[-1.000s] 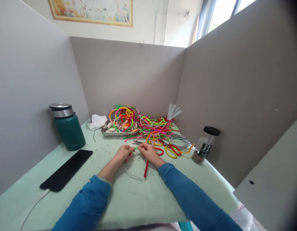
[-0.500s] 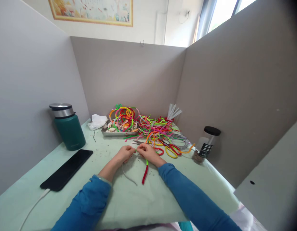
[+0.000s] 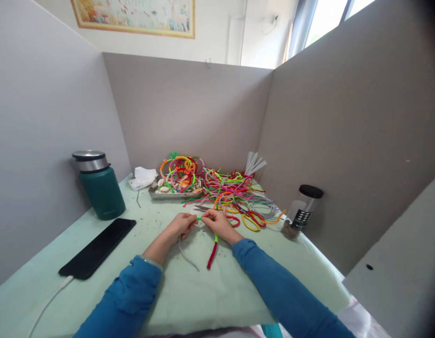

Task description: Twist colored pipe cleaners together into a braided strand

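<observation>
The fingers of the left hand (image 3: 183,225) and the right hand (image 3: 217,224) are pinched close together, both gripping a short green strip (image 3: 198,218) that bridges the narrow gap between them. Below the right fingers hangs a fuzzy length (image 3: 212,255), green above and red at its lower end; whether it joins the strip is hidden by the hand. A thin grey cord (image 3: 188,258) trails down from beneath the left fingers over the worktop (image 3: 203,300). Just beyond the right fingertips lie scissor blades (image 3: 202,208), and farther off on that side is a heap of coloured strands (image 3: 233,185). Straight ahead of the left fingers sits a metal tray (image 3: 175,196). A dark phone (image 3: 97,249) and a green bottle (image 3: 102,193) stand well apart to their left, the phone lying flat
</observation>
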`<state>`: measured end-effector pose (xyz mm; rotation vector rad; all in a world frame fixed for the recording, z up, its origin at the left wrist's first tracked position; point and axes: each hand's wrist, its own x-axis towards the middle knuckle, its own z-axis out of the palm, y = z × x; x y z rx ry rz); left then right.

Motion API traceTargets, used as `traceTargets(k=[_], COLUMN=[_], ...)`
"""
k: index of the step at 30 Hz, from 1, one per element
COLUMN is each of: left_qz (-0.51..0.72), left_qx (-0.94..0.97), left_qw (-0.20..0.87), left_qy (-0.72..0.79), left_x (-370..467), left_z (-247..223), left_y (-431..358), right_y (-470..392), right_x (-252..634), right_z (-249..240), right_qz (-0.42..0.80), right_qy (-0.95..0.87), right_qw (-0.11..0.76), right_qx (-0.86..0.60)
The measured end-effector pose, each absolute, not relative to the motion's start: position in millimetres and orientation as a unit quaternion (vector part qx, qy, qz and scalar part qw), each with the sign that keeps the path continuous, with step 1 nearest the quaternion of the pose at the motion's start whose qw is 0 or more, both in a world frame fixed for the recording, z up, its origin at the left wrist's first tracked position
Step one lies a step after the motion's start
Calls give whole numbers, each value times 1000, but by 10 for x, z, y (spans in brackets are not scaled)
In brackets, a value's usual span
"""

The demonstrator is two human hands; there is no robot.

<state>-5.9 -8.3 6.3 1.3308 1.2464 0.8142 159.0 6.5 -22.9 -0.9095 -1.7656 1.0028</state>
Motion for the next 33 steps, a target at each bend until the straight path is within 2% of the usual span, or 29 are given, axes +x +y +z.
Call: traceTargets(k=[6, 12, 19, 21, 27, 33], left_qz=[356, 379, 377, 377, 378, 376], left_qx=[559, 640, 683, 675, 603, 576], left_qw=[551, 408, 300, 321, 483, 552], left_qy=[507, 529, 549, 547, 510, 472], left_x=[-64, -73, -100, -99, -106, -131], left_z=[32, -49, -69, -69, -55, -9], left_y=[-71, 4, 21, 22, -3, -44], right_y=[72, 87, 74, 66, 46, 28], right_x=[1588, 1585, 1573, 1575, 1585, 1586], right_z=[-242, -241, -215, -205, -199, -196], right_qz=[392, 371, 362, 362, 370, 394], right_qy=[-714, -717, -715, -716, -722, -721], right_qw=[452, 447, 447, 446, 436, 431], right_qx=[-364, -385, -398, -398, -390, -373])
